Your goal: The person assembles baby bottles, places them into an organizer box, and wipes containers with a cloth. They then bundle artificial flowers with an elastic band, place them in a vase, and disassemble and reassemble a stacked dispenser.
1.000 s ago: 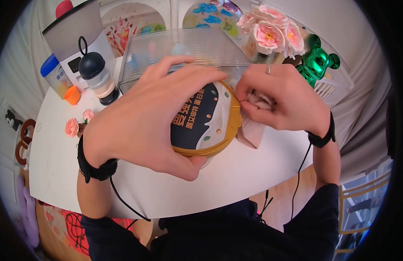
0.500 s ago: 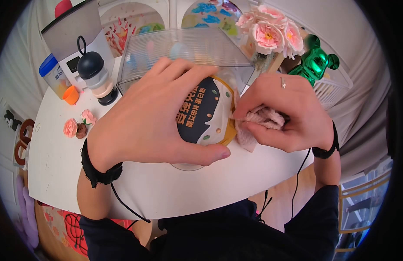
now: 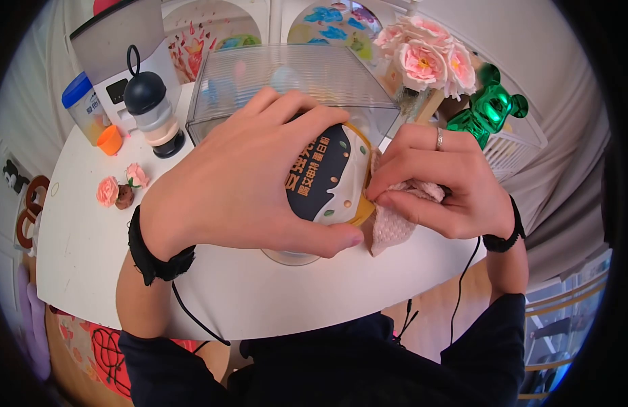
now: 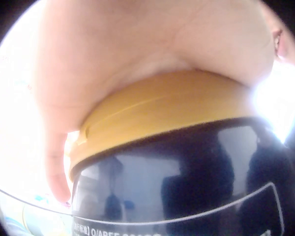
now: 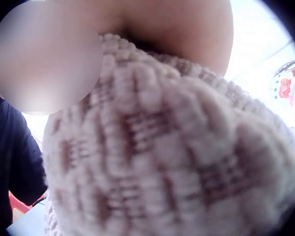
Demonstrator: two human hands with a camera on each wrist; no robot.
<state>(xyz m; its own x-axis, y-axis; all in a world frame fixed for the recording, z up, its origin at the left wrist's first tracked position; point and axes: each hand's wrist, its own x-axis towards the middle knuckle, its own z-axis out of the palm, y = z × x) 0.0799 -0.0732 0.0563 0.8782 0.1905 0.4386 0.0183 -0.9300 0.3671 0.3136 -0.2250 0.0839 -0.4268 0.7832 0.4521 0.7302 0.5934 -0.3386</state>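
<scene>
A canister (image 4: pixel 177 177) stands on the white table, dark-sided with a yellow rim and a printed dark-and-white lid (image 3: pixel 337 180). From above, my left hand (image 3: pixel 232 180) grips it around the lid, thumb on the near side and fingers over the far side. My right hand (image 3: pixel 443 180) pinches a pale pink textured cloth (image 3: pixel 393 230) at the lid's right edge, with part of the cloth hanging below the fingers. In the right wrist view the bunched cloth (image 5: pixel 167 147) fills most of the picture.
Behind the canister stands a clear ribbed box (image 3: pixel 287 74). A shaker bottle (image 3: pixel 154 119), an orange cup (image 3: pixel 109 140) and small pink flowers (image 3: pixel 107 191) are at left. Large pink flowers (image 3: pixel 426 61), a shiny green bear figure (image 3: pixel 487 112) and a white basket (image 3: pixel 521 149) stand at right.
My left hand's grip has shifted over the lid and the lid's print has turned slightly. The right hand has moved down along the rim with the cloth, whose hanging part now reaches lower.
</scene>
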